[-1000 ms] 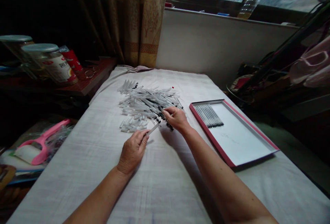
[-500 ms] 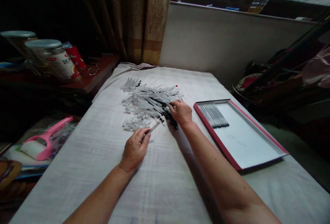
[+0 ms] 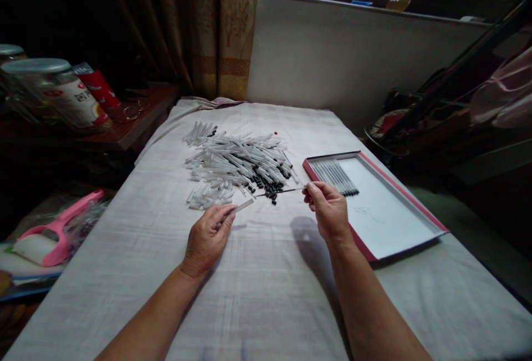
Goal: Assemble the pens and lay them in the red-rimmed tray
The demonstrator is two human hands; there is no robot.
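Note:
A heap of clear plastic pen tubes with black tips (image 3: 235, 164) lies on the white cloth-covered table (image 3: 257, 294). My left hand (image 3: 205, 239) rests on the cloth just in front of the heap, fingers closed on one clear tube (image 3: 241, 206) that points up and right. My right hand (image 3: 329, 209) hovers right of the heap, pinching a thin dark refill (image 3: 282, 191) that points left toward the tube. A flat red-edged box lid (image 3: 386, 239) lies to the right, with a row of finished refills (image 3: 334, 175) in its far corner.
Jars with pale lids (image 3: 62, 95) and a red can (image 3: 96, 87) stand on a dark wooden shelf at the left. A pink-handled lint roller (image 3: 54, 236) lies lower left. A curtain (image 3: 199, 28) and a window sill are behind the table. Clutter fills the right side.
My right hand has come out of the heap and moved right and toward me, now pinching a thin refill. My left hand has stayed put with its tube.

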